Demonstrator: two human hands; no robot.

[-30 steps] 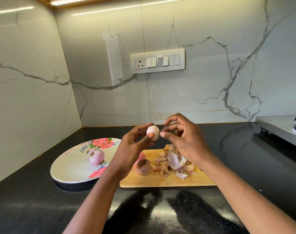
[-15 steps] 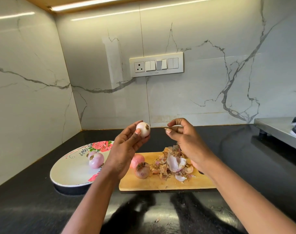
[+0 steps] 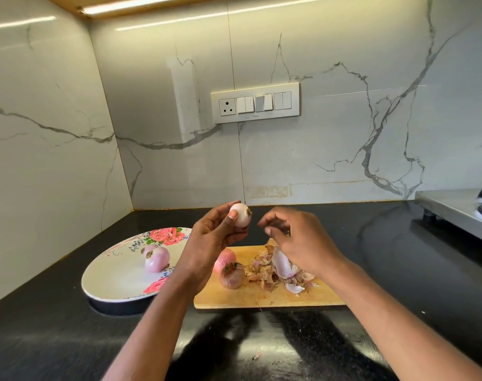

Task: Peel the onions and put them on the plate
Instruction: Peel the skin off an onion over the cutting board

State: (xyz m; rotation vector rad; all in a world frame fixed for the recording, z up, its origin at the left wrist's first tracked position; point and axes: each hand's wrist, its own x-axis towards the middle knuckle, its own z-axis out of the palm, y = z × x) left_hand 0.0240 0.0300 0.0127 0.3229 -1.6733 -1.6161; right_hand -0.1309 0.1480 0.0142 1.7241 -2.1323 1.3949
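My left hand (image 3: pixel 209 237) grips a small peeled white onion (image 3: pixel 241 215) between thumb and fingertips, raised above the counter. My right hand (image 3: pixel 300 243) hovers just right of it over the pile of peels (image 3: pixel 282 270), its fingers loosely curled and blurred, with nothing seen in them. Two unpeeled pink onions (image 3: pixel 231 276) lie side by side at the left end of the wooden cutting board (image 3: pixel 261 299). One peeled onion (image 3: pixel 156 259) sits on the white floral plate (image 3: pixel 110 273) to the left of the board.
Board and plate rest on a black counter (image 3: pixel 399 270) in a marble-walled corner. A steel stove (image 3: pixel 454 207) stands at the right edge. On the back wall is a switch panel (image 3: pixel 255 103).
My right hand has left the onion and dropped right toward the peel pile. My left hand has shifted the peeled onion slightly left, toward the plate.
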